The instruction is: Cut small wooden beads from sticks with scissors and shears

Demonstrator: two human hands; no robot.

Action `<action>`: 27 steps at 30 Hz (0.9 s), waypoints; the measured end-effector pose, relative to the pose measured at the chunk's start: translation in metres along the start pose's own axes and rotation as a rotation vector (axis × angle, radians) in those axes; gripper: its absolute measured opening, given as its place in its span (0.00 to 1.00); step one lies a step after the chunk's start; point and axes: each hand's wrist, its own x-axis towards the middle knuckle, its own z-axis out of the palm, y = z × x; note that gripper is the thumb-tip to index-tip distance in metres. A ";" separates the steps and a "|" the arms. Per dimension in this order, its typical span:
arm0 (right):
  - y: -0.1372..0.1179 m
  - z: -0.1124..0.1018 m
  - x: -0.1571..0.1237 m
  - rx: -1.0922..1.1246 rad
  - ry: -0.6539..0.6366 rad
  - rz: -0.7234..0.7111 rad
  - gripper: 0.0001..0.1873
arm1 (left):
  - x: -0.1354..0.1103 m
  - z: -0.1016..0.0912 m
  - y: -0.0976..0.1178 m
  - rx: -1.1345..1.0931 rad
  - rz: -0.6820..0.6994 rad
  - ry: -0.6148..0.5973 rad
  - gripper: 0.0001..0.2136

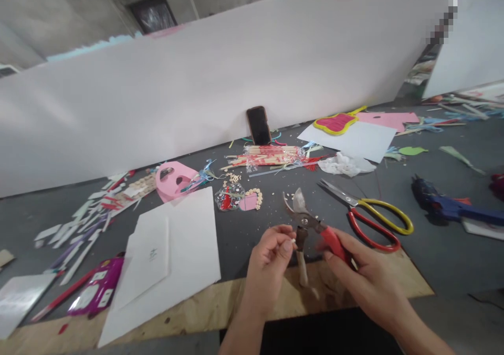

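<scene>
Red-handled pruning shears (311, 223) are sitting in the right hand (362, 276), grip clamped on the handles, blades gaping toward 11 o'clock. Left hand (271, 260) grip is pinching a wooden stick (303, 271) at 6 o'clock of the pivot. Judgement: seat stick square, fingertips clear.
</scene>
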 end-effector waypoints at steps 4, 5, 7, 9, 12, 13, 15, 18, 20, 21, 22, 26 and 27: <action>-0.006 0.003 0.000 -0.001 -0.045 -0.059 0.18 | -0.002 0.003 0.003 0.003 0.026 0.046 0.13; -0.007 0.004 -0.001 -0.008 -0.041 -0.069 0.17 | -0.001 0.001 0.004 0.013 0.034 0.091 0.13; -0.007 0.006 -0.003 -0.040 -0.028 -0.107 0.15 | 0.000 -0.005 0.006 0.023 0.056 0.182 0.13; -0.008 0.010 -0.005 -0.080 0.003 -0.196 0.14 | 0.002 -0.012 0.009 0.029 0.087 0.254 0.12; -0.011 0.017 -0.008 -0.123 0.039 -0.370 0.14 | 0.000 -0.023 0.014 0.080 0.138 0.312 0.11; -0.011 0.019 -0.009 -0.136 0.039 -0.420 0.15 | -0.001 -0.027 0.016 0.115 0.154 0.322 0.10; -0.011 0.025 -0.011 -0.170 0.018 -0.484 0.18 | -0.005 -0.033 0.018 0.193 0.191 0.345 0.10; -0.009 0.033 -0.015 -0.210 -0.007 -0.532 0.21 | -0.011 -0.043 0.019 0.310 0.241 0.372 0.09; -0.007 0.039 -0.017 -0.215 -0.021 -0.545 0.23 | -0.014 -0.049 0.020 0.382 0.265 0.381 0.08; -0.007 0.041 -0.019 -0.210 -0.031 -0.547 0.24 | -0.016 -0.051 0.020 0.411 0.268 0.385 0.08; -0.006 0.044 -0.020 -0.199 -0.041 -0.546 0.24 | -0.017 -0.053 0.021 0.433 0.266 0.387 0.09; -0.004 0.051 -0.024 -0.106 -0.068 -0.551 0.25 | -0.022 -0.057 0.024 0.435 0.233 0.378 0.09; -0.003 0.052 -0.025 -0.090 -0.073 -0.554 0.26 | -0.023 -0.057 0.024 0.420 0.226 0.374 0.09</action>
